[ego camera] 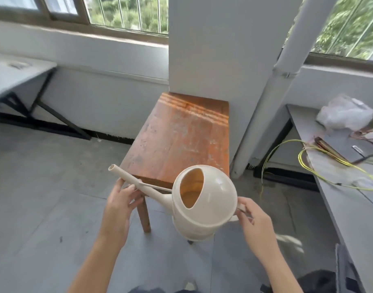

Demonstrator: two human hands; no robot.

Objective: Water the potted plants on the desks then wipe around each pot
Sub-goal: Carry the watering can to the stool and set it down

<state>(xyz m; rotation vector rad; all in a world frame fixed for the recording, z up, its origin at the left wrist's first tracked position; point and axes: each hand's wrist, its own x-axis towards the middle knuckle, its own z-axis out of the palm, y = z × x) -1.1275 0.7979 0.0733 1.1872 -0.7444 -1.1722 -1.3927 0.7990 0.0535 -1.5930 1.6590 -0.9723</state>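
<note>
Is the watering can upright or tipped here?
Roughly upright: watering can has its fill opening facing up, spout rising away. Left hand steadies the spout, right hand grips the handle.

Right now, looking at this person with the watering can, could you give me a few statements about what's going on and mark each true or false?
1. Both hands are on the watering can. True: the left hand is at the spout, the right hand at the handle.
2. The spout points toward the person's right. False: it points to the left.
3. A potted plant stands on the wooden table. False: its top is bare; no plant shows anywhere in view.
4. Yellow cable lies on the grey desk at the right. True.
5. The can's top opening is covered by a lid. False: it is open, showing the inside.
</note>
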